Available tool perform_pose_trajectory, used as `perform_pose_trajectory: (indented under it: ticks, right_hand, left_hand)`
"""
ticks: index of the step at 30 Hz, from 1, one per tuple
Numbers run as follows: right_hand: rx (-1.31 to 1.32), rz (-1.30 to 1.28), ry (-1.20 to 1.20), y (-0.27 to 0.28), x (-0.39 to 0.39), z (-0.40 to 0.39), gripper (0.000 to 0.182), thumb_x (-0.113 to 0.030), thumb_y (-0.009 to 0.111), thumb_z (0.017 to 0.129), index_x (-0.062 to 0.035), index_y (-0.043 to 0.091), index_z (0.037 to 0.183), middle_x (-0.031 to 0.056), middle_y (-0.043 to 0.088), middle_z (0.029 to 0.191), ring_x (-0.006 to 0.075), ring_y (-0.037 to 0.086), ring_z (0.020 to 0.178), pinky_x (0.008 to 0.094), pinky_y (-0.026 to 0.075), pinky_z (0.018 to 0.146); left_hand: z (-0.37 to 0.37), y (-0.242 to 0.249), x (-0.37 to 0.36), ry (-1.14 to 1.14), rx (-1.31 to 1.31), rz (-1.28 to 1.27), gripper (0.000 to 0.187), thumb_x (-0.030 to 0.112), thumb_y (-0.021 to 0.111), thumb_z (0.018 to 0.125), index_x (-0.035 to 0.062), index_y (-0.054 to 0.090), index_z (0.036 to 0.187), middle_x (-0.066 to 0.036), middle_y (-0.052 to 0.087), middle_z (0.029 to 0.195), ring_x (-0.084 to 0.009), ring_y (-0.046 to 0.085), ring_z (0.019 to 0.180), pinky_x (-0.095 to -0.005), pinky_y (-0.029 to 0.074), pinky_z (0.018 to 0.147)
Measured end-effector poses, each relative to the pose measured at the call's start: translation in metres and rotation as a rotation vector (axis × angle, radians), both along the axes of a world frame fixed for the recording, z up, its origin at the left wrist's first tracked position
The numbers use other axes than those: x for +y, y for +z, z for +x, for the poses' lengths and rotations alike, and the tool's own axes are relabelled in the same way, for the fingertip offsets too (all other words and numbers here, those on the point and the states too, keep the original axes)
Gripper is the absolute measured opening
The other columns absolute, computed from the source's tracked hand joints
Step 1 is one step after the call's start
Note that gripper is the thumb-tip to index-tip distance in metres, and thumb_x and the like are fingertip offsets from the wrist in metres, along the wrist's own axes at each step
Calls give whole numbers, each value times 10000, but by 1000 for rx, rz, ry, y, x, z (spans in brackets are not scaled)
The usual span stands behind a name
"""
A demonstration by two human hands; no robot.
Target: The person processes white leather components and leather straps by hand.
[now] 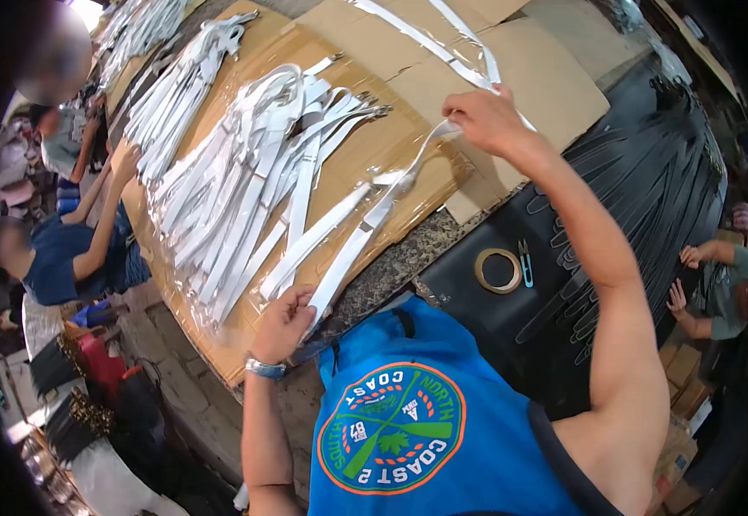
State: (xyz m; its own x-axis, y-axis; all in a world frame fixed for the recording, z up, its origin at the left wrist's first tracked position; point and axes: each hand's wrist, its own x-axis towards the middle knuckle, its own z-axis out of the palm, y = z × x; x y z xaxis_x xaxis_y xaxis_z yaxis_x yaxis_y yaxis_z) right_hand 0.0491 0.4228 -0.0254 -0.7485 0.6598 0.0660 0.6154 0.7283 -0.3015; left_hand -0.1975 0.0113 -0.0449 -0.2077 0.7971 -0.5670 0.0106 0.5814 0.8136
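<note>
With left fingers clamped on a white strap and right fingers pinched together on white webbing farther out, risks a twist or snag between them if dragged across the loose strap pile beyond the left fingers.

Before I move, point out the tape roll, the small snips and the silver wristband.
Tape roll [479, 269]: head view, left side of its ring.
Small snips [527, 273]: head view, blue-green handle.
Silver wristband [266, 370]: head view, middle of its visible band.
</note>
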Motion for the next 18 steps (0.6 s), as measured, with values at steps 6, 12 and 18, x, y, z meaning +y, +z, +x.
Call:
perform_pose_trajectory:
  ticks: [6,12,18]
  right_hand:
    - [-12,118,276,121,-18,3,194,-194,516,867,-156,706,879,68,710,870,294,666,924,559,344,980]
    - [155,170,360,142,-9,-12,157,-185,522,867,-73,630,893,103,637,856,308,592,873,440,414,878]
    - [-232,156,34,16,67,-43,253,-273,512,889,-125,693,985,78,705,929,300,650,963,526,367,954]
  left_hand:
    - [-25,83,-29,-2,-248,11,374,-9,603,908,-33,554,1278,-67,655,1167,-117,607,1042,-265,479,924]
    - [-60,99,-29,-25,-8,-23,376,55,623,903,-29,572,1266,-66,656,1174,-113,608,1018,-271,493,866]
    - [-77,11,78,-164,268,69,392,154,620,873,45,605,1250,-8,580,794,-97,514,731,-272,438,660]
